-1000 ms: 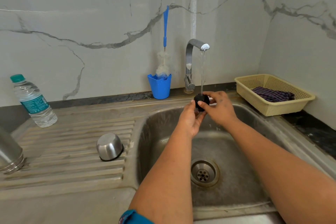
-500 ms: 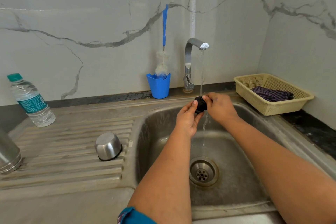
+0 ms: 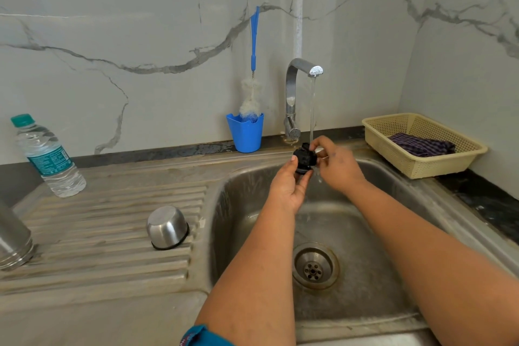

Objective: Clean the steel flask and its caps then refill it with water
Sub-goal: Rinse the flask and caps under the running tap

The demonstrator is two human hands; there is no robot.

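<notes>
Hands: left [image 3: 289, 185] and right [image 3: 337, 163] both pinch black cap [image 3: 304, 160] under tap [image 3: 297, 93] stream, above sink [image 3: 241, 199], clear of its walls.

Left hand [image 3: 289, 185] and right hand [image 3: 335, 161] pinching together

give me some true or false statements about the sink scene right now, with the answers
1. Both hands hold the black cap under the running tap. True.
2. The steel cup stands mouth up on the drainboard. False: it lies mouth down.
3. The brush stands in the blue holder. True.
4. The basket holds the water bottle. False: it holds a cloth; the bottle stands far left.
5. The left hand rests on the drain. False: it grips the cap above the basin.
</notes>
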